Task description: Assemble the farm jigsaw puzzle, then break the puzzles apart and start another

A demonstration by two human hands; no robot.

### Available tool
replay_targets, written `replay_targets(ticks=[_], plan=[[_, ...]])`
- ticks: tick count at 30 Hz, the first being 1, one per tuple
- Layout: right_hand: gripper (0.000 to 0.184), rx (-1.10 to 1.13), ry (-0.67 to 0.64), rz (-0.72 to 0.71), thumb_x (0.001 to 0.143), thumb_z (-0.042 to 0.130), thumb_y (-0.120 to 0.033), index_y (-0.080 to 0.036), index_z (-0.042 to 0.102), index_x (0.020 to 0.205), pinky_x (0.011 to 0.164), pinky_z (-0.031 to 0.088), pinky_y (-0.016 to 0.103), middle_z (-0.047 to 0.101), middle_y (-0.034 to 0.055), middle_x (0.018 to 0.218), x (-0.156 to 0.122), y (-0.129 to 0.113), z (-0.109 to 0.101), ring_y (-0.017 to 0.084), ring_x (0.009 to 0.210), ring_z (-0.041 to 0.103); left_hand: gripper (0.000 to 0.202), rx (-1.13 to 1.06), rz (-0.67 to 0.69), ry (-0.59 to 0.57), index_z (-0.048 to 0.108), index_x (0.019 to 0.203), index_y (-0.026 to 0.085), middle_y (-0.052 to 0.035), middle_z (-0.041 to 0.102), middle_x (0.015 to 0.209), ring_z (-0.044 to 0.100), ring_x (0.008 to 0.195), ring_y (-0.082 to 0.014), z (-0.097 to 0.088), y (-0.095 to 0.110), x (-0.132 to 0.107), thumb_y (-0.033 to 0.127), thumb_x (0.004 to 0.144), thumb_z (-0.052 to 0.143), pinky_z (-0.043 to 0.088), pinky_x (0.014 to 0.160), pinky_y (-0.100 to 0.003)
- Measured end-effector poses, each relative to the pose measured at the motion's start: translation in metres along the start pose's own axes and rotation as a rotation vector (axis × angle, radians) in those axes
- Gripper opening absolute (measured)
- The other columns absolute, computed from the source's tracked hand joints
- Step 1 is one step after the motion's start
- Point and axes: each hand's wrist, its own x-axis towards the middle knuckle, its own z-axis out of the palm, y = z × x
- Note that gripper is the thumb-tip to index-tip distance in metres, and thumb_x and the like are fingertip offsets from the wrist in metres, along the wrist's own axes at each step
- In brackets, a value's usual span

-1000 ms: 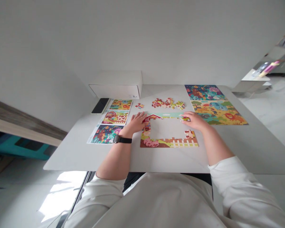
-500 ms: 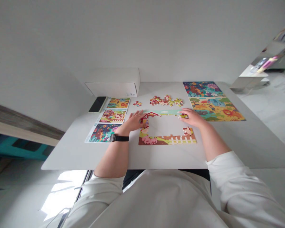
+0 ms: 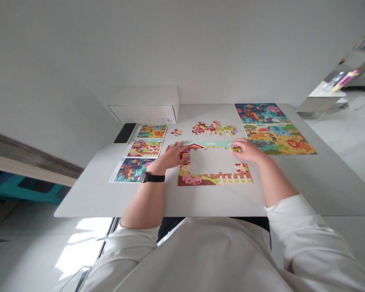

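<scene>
A farm jigsaw puzzle (image 3: 197, 180) lies on the table as a joined border around a bare middle, with a gap on its right side. My left hand (image 3: 172, 156) rests flat on its left edge, fingers spread over the barn part. At the upper right corner my right hand (image 3: 246, 150) has thumb and fingers about a green and yellow puzzle piece (image 3: 235, 149), partly covered by the fingers. Beyond the border lies a cluster of loose puzzle pieces (image 3: 213, 128). A smaller group of red and white pieces (image 3: 176, 132) sits to their left.
On the left are a picture sheet (image 3: 144, 148) with three scenes and a dark-screened phone (image 3: 125, 133). A white box (image 3: 142, 112) stands at the back against the wall. Two finished puzzles, an undersea one (image 3: 261, 113) and an animal one (image 3: 278, 138), lie at the right.
Both hands stay almost where they were, with the piece still at my right fingers. The view has shifted very slightly.
</scene>
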Motion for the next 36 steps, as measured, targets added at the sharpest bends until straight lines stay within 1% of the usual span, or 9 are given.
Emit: replay_targets(ticks=[5,10,14,17,26,29,32,34,36], plan=[[0.045,-0.007,0.005,-0.011,0.085,0.084,-0.039,-0.027,0.08,0.128,0.121,0.049,0.053,0.069,0.0133,0.141,0.0,0.001,0.001,0.033,0.133,0.065,0.087,-0.003,-0.002,0.014,0.032,0.172,0.039,-0.0087,0.023,0.182,0.018,0.168,-0.0415,0.001,0.004,-0.002,0.063,0.096,0.066,0.015,0.133,-0.065],[0.036,0.002,-0.005,0.006,0.094,0.07,-0.024,-0.028,0.08,0.128,0.123,0.047,0.051,0.07,0.0113,0.142,0.001,-0.004,-0.003,0.03,0.134,0.065,0.089,0.008,0.016,0.04,0.03,0.172,0.044,-0.0064,0.026,0.181,0.02,0.168,-0.0391,0.005,0.004,-0.004,0.058,0.094,0.071,0.017,0.133,-0.064],[0.041,-0.016,-0.029,0.033,0.095,0.062,-0.013,-0.025,0.08,0.129,0.123,0.046,0.051,0.069,0.013,0.143,0.002,-0.008,-0.006,0.029,0.136,0.064,0.088,0.007,0.013,0.049,0.034,0.171,0.039,-0.0088,0.027,0.181,0.025,0.167,-0.0367,0.004,0.004,-0.001,0.056,0.094,0.072,0.016,0.134,-0.062],[0.042,-0.03,-0.033,0.035,0.094,0.061,-0.01,-0.025,0.08,0.129,0.124,0.046,0.051,0.07,0.013,0.142,0.002,-0.01,-0.007,0.028,0.135,0.065,0.088,-0.003,0.023,0.041,0.038,0.17,0.035,-0.0113,0.027,0.18,0.027,0.166,-0.0364,0.003,0.004,0.002,0.056,0.093,0.072,0.016,0.135,-0.061],[0.04,-0.025,-0.027,0.039,0.092,0.068,-0.01,-0.025,0.081,0.126,0.121,0.048,0.05,0.073,0.0123,0.139,0.0,-0.017,-0.012,0.028,0.133,0.067,0.089,0.007,0.085,0.094,0.044,0.168,0.035,-0.0122,0.038,0.176,0.035,0.162,-0.0401,0.005,-0.004,0.011,0.059,0.089,0.076,0.024,0.134,-0.057],[0.04,-0.024,-0.037,0.048,0.09,0.072,-0.013,-0.026,0.082,0.127,0.122,0.048,0.049,0.073,0.0123,0.14,0.0,-0.018,-0.013,0.028,0.134,0.067,0.091,0.017,0.074,0.098,0.043,0.168,0.038,-0.0112,0.039,0.175,0.037,0.161,-0.0406,0.007,-0.006,0.012,0.059,0.087,0.078,0.024,0.133,-0.059],[0.039,-0.028,-0.045,0.06,0.089,0.078,-0.018,-0.029,0.082,0.125,0.122,0.048,0.049,0.072,0.011,0.142,0.0,-0.018,-0.013,0.028,0.135,0.067,0.091,0.015,0.05,0.106,0.047,0.165,0.04,-0.0088,0.042,0.174,0.039,0.159,-0.0411,0.008,-0.006,0.013,0.057,0.083,0.081,0.027,0.133,-0.058],[0.037,-0.042,-0.051,0.068,0.088,0.079,-0.021,-0.029,0.082,0.124,0.122,0.048,0.049,0.071,0.0107,0.143,-0.001,-0.019,-0.013,0.029,0.135,0.066,0.085,-0.015,0.055,0.142,0.054,0.161,0.037,-0.0094,0.048,0.17,0.043,0.156,-0.0403,0.008,-0.004,0.013,0.055,0.082,0.081,0.03,0.132,-0.056],[0.035,-0.053,-0.041,0.075,0.089,0.079,-0.023,-0.028,0.082,0.124,0.121,0.048,0.048,0.072,0.0105,0.143,-0.001,-0.021,-0.012,0.029,0.134,0.067,0.071,-0.09,0.068,0.245,0.063,0.153,0.031,-0.0115,0.057,0.161,0.051,0.151,-0.0367,0.005,-0.001,0.013,0.054,0.087,0.074,0.036,0.129,-0.051]])
